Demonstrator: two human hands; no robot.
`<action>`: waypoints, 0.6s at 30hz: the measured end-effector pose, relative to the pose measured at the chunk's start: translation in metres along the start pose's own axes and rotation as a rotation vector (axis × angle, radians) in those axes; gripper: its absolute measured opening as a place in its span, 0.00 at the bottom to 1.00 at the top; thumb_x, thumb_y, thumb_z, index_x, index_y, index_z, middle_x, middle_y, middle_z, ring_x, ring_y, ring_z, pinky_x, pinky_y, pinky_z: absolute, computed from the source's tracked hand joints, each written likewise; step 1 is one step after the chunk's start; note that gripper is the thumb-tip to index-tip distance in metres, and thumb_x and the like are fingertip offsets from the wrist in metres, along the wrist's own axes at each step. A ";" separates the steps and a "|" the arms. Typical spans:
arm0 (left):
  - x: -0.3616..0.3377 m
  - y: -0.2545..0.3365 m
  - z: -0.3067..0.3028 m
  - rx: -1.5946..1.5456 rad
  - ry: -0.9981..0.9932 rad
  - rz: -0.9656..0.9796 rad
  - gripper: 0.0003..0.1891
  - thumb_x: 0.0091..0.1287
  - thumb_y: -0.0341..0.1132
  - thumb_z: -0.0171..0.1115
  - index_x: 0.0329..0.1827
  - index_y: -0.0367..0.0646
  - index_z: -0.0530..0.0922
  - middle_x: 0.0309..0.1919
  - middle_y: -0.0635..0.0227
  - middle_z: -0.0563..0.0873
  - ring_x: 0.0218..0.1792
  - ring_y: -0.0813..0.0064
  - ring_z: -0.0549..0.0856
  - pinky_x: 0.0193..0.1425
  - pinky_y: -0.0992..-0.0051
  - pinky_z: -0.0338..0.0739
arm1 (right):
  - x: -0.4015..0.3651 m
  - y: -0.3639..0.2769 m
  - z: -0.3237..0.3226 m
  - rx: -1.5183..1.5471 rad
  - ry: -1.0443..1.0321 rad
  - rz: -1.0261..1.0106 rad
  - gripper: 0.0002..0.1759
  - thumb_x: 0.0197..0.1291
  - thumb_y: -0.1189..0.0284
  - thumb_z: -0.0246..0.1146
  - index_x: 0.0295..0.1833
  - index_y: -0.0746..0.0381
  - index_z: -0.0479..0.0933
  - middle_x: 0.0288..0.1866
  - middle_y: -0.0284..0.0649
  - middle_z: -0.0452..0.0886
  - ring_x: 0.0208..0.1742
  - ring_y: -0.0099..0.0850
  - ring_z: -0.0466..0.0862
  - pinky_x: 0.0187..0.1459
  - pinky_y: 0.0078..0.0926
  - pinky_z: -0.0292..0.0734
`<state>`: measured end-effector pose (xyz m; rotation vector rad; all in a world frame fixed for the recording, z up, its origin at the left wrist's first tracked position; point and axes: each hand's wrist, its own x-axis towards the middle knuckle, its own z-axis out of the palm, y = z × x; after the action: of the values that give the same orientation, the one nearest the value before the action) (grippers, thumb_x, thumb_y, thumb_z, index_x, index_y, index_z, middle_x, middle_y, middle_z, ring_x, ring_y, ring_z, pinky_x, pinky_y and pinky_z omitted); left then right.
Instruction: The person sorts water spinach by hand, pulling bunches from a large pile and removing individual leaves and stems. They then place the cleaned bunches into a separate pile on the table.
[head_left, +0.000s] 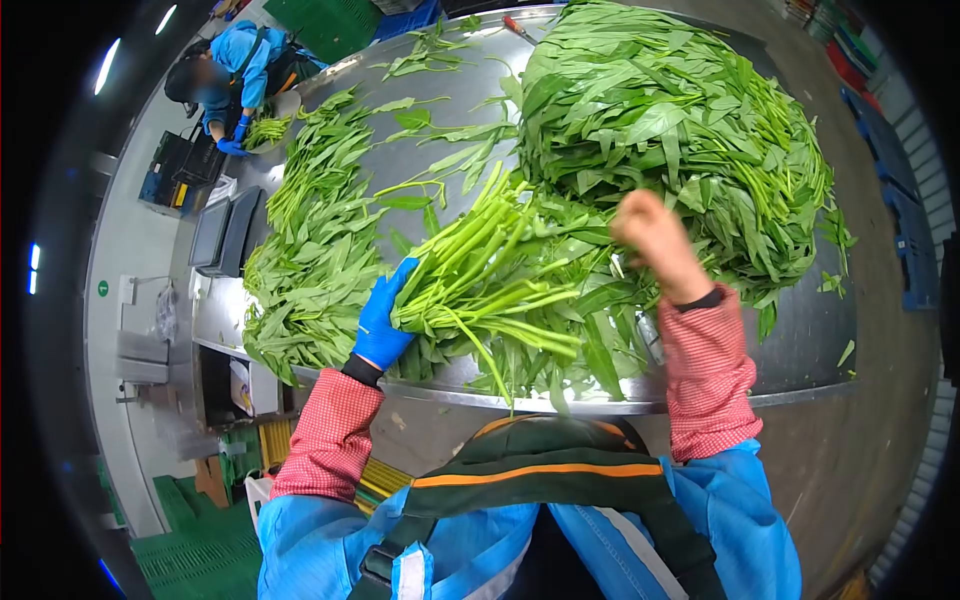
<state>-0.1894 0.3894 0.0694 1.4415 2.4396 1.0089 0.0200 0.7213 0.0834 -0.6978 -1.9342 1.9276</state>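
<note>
My left hand [385, 318], in a blue glove, is closed around a bunch of leafy greens [485, 265] with long pale-green hollow-looking stems, like water spinach. The cut stem ends fan out to the right over loose leaves. My right hand [655, 240], bare and smeared by motion, hovers at the near left side of a large heap of the same greens [670, 110]. Its fingers look curled, but whether anything is in them I cannot make out. Both forearms wear red checked sleeves.
More greens [320, 220] lie in a long row along the left of the metal table [800, 345]. A red-handled tool [518, 30] rests at the far edge. Dark trays [232, 230] stand at the left. A co-worker [240, 65] in blue handles greens at the far left.
</note>
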 end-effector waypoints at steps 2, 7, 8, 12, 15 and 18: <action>0.004 0.007 0.003 -0.033 0.000 0.000 0.39 0.52 0.32 0.73 0.69 0.48 0.67 0.63 0.60 0.76 0.63 0.58 0.75 0.72 0.61 0.59 | -0.004 0.021 0.039 -0.307 -0.180 -0.262 0.24 0.54 0.60 0.69 0.50 0.63 0.71 0.33 0.42 0.79 0.37 0.35 0.79 0.42 0.30 0.76; 0.017 0.027 0.009 0.047 -0.097 0.029 0.38 0.52 0.31 0.72 0.70 0.50 0.66 0.63 0.59 0.75 0.63 0.55 0.74 0.72 0.60 0.60 | 0.003 0.031 0.100 -0.160 -0.498 -0.346 0.23 0.55 0.60 0.69 0.53 0.62 0.79 0.53 0.44 0.81 0.54 0.38 0.80 0.53 0.29 0.75; 0.018 0.028 0.009 0.058 -0.119 0.022 0.38 0.52 0.31 0.71 0.70 0.50 0.66 0.64 0.59 0.75 0.63 0.54 0.74 0.72 0.59 0.59 | 0.000 0.037 0.092 -0.077 -0.458 -0.400 0.21 0.56 0.64 0.68 0.52 0.63 0.79 0.45 0.42 0.82 0.47 0.35 0.81 0.48 0.29 0.76; 0.012 0.013 -0.002 0.129 -0.074 0.051 0.41 0.52 0.28 0.71 0.71 0.51 0.64 0.65 0.60 0.74 0.63 0.54 0.73 0.73 0.60 0.57 | -0.004 0.037 0.026 0.581 -0.356 -0.065 0.14 0.60 0.69 0.63 0.50 0.61 0.79 0.20 0.31 0.73 0.26 0.21 0.74 0.23 0.19 0.70; 0.005 0.006 -0.010 0.169 -0.055 0.019 0.41 0.51 0.27 0.70 0.71 0.50 0.63 0.65 0.60 0.73 0.64 0.55 0.73 0.73 0.59 0.58 | -0.006 0.016 -0.014 0.707 -0.169 -0.150 0.17 0.61 0.61 0.63 0.52 0.58 0.77 0.24 0.28 0.71 0.24 0.14 0.69 0.17 0.13 0.60; 0.009 0.006 -0.007 0.161 -0.051 0.050 0.41 0.52 0.26 0.69 0.71 0.50 0.63 0.65 0.60 0.73 0.64 0.55 0.73 0.72 0.58 0.58 | -0.004 0.001 0.007 0.094 -0.087 0.043 0.28 0.60 0.59 0.64 0.63 0.57 0.69 0.38 0.32 0.78 0.33 0.18 0.75 0.26 0.14 0.70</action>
<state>-0.1927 0.3954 0.0804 1.5633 2.5101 0.7893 0.0201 0.7131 0.0826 -0.6435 -1.8790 2.0923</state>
